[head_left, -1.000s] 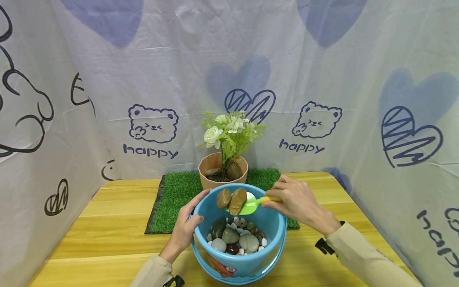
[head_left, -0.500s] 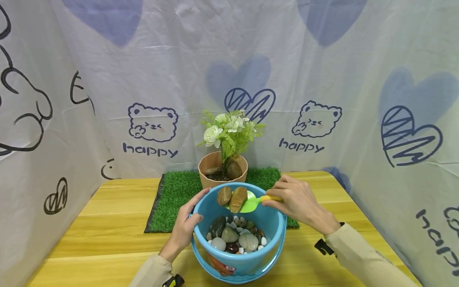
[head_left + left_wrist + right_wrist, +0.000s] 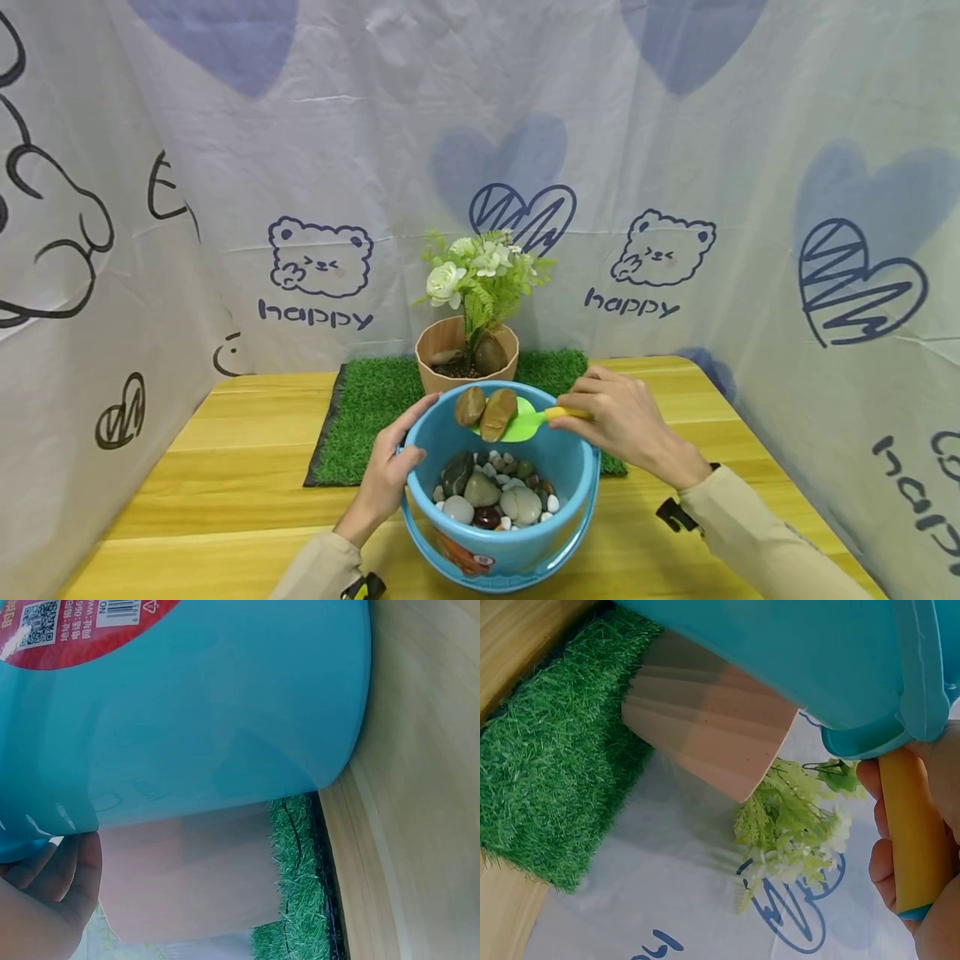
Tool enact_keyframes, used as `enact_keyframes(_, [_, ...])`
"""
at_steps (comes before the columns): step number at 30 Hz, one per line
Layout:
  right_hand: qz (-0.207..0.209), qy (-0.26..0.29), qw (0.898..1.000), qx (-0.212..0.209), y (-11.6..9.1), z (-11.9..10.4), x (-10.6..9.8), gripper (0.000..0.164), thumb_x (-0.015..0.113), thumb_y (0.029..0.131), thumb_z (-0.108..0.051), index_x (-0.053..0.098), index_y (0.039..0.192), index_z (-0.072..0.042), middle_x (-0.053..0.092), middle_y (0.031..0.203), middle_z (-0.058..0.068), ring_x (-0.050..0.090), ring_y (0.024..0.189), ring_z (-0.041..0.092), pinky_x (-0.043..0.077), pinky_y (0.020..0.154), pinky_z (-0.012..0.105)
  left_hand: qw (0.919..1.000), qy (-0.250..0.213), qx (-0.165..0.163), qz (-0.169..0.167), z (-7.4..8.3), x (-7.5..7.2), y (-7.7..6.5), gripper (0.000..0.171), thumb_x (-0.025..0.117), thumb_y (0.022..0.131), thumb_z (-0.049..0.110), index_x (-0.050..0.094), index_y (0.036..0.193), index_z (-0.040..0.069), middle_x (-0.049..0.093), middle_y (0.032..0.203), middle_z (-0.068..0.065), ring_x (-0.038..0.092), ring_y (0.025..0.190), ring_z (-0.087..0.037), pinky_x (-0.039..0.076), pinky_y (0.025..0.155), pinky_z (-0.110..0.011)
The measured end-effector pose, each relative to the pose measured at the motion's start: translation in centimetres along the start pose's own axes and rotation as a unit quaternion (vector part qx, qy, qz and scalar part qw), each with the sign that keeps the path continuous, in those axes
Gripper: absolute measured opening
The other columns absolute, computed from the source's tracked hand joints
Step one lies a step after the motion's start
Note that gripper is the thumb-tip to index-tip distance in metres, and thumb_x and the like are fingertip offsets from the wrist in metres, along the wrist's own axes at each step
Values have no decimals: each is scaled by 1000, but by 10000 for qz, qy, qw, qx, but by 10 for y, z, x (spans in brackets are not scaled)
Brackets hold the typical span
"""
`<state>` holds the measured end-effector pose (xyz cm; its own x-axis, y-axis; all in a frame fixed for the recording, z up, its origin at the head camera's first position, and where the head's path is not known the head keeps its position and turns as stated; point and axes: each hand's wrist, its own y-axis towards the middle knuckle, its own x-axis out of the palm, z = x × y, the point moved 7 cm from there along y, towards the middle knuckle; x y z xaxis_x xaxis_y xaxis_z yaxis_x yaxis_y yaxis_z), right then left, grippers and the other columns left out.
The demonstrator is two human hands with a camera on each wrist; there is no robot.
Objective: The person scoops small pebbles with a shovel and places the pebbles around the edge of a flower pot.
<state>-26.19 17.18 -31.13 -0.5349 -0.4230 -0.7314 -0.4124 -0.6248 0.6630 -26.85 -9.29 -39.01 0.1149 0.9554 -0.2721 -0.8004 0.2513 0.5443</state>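
A blue bucket [image 3: 502, 540] stands on the table with several pebbles [image 3: 483, 492] of mixed sizes at its bottom. My left hand [image 3: 385, 475] holds its rim at the left, thumb over the edge and fingers along the outside. Inside the mouth, above the pebbles, is a toy shovel with a green blade [image 3: 525, 427]. Two brown stones [image 3: 498, 415] lie side by side on that blade. My right hand [image 3: 618, 417] grips the shovel's yellow handle [image 3: 915, 832] above the bucket's right rim. In the left wrist view, the left fingers [image 3: 75, 877] press against the bucket wall.
Behind the bucket, a pinkish-brown flowerpot [image 3: 467, 385] with white artificial flowers [image 3: 491, 262] stands on a green turf mat [image 3: 375, 417]. Two stones lie inside the pot. The wooden table [image 3: 210, 492] is enclosed by printed white cloth [image 3: 375, 167]. The bucket's handle [image 3: 504, 583] hangs down in front.
The shovel blade with its two brown stones has risen slightly. Both hands keep their holds, and the bucket stays in place.
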Motion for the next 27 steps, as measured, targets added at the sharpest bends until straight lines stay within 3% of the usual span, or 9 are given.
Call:
enact_keyframes(8, [-37, 6, 10000, -68, 1, 1, 4, 24, 77, 76, -42, 80, 87, -21, 71, 79, -8, 51, 70, 7, 38, 55, 17, 9999, -132, -16, -65, -2, 2, -2, 67, 40, 82, 1, 41, 149, 7, 51, 144, -18, 58, 120, -39, 55, 88, -44])
enact_keyframes(14, [124, -34, 9999, -114, 7, 4, -1, 25, 79, 74, -40, 80, 86, -19, 71, 79, -7, 52, 70, 9, 39, 53, 18, 10000, -30, 33, 19, 0, 0, 1, 67, 40, 82, 2, 43, 149, 8, 51, 145, -16, 58, 122, -37, 55, 90, -39])
enact_keyframes(22, [185, -31, 9998, -19, 20, 11, -8, 25, 78, 76, -40, 80, 88, -18, 72, 80, -5, 54, 71, 11, 40, 52, 18, 9999, 48, 81, 52, 0, -1, 1, 69, 41, 82, 3, 43, 149, 19, 50, 147, -12, 56, 125, -35, 53, 93, -36])
enact_keyframes(27, [65, -68, 9998, 156, 25, 19, -3, 25, 78, 77, -40, 80, 87, -17, 71, 78, -4, 53, 69, 11, 33, 48, 16, 9999, -21, 92, 51, -1, 0, 0, 68, 41, 82, 3, 43, 149, 13, 50, 146, -15, 57, 123, -37, 54, 91, -38])
